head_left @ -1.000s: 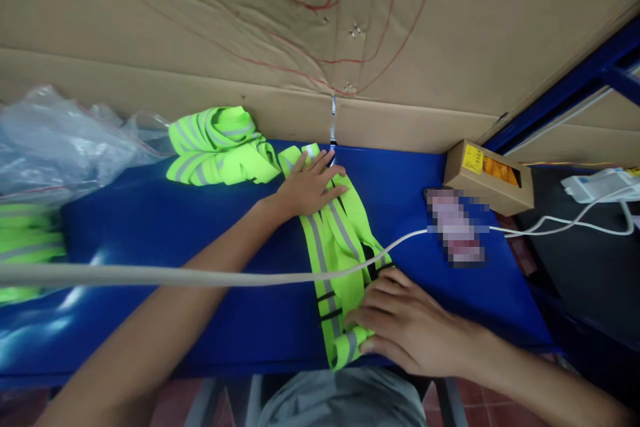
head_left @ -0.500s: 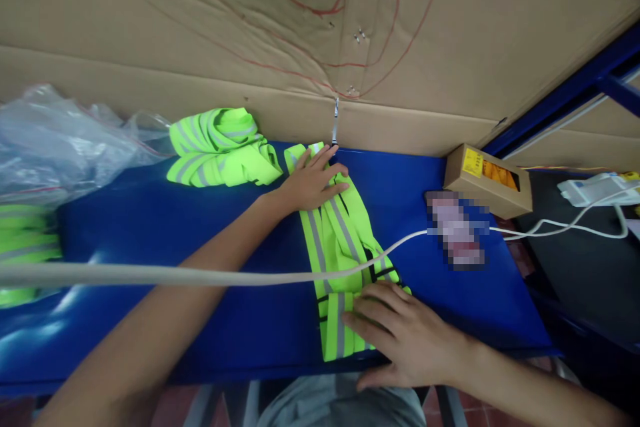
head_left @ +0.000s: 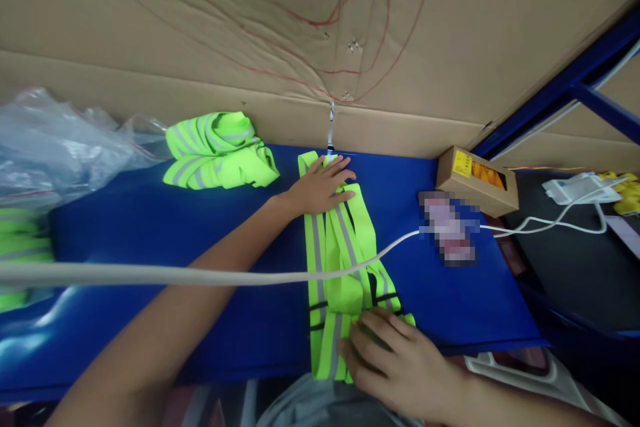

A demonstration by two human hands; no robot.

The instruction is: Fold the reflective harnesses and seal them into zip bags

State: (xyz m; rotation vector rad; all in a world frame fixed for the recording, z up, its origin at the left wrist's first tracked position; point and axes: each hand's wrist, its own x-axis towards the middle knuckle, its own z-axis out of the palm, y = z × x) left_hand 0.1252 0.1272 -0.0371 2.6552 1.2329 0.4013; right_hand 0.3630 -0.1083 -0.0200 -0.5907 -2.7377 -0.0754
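Note:
A neon-green reflective strap vest (head_left: 350, 240), with grey stripes and black elastic bits, is laid out lengthwise on the blue table (head_left: 240, 320). Flat across its far end lies my left hand (head_left: 320, 188), open with fingers spread. My right hand (head_left: 400, 360) rests on the vest's near end with bent fingers apart; its fingertips and thumb are partly hidden. Behind and left of my left hand sit rolled reflective vests (head_left: 220, 153).
Across the view runs a white cable (head_left: 200, 275), above the vest, to a blurred-out phone (head_left: 447, 227). A cardboard box (head_left: 475, 180) stands at the table's right end. Clear plastic bags (head_left: 60, 140) and more green vests (head_left: 23, 247) lie left. Behind is a cardboard wall (head_left: 425, 80).
The vest lies straighter, its near end closer to my body. My right hand has come toward me with its fingers more bent. My left hand stays on the far end; the view has shifted slightly.

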